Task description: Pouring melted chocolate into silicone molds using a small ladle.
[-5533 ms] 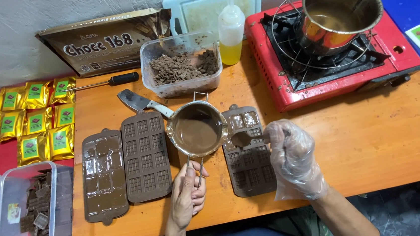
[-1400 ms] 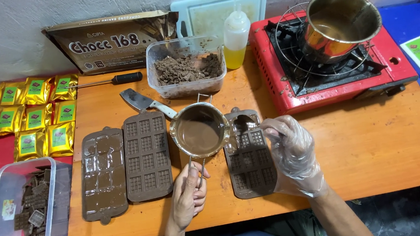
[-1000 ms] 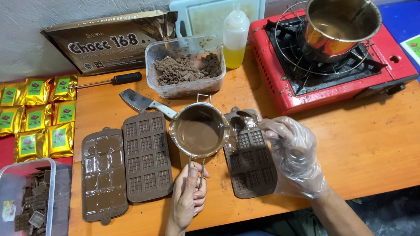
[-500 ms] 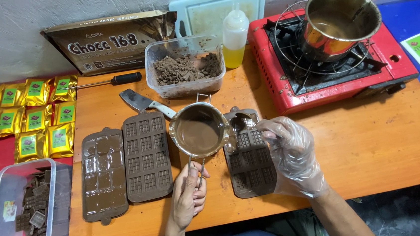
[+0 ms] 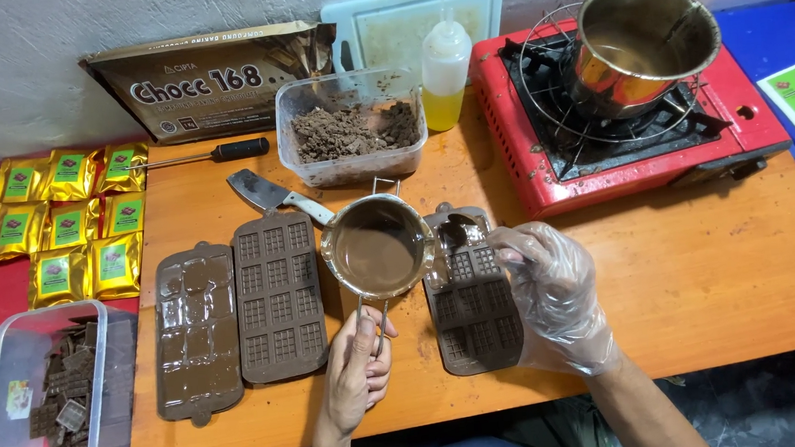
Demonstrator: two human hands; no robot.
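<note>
The small metal pan (image 5: 378,249) of melted chocolate hung over the wooden table (image 5: 685,267), just left of the brown bar mould (image 5: 471,293) you were filling, its rim at the mould's upper left corner. Your left hand (image 5: 357,369) was clenched around the pan's wire handle; your right hand (image 5: 554,296), in a thin clear glove, rested over the mould's right side, fingers curled toward a spoon-like tool (image 5: 460,231) at the top cavities, though I could not tell how firmly it was gripped. To do this well, you needed to keep the pan level and close to the mould, so that any drip landed in a cavity rather than on the wood, and to steady the mould with the gloved hand while you worked cavity by cavity.

To the left lay two more moulds (image 5: 234,312), side by side and touching. A cleaver (image 5: 272,194) lay just behind the pan, blade pointing away, near enough to catch the rim if you swung left. Farther back stood a clear tub of chopped chocolate (image 5: 353,132), a squeeze bottle (image 5: 447,68) and a red gas stove (image 5: 635,120) bearing a steel pot (image 5: 643,43). Gold packets (image 5: 48,223) and a lidless clear box of finished pieces (image 5: 47,393) sat well apart at the left.
</note>
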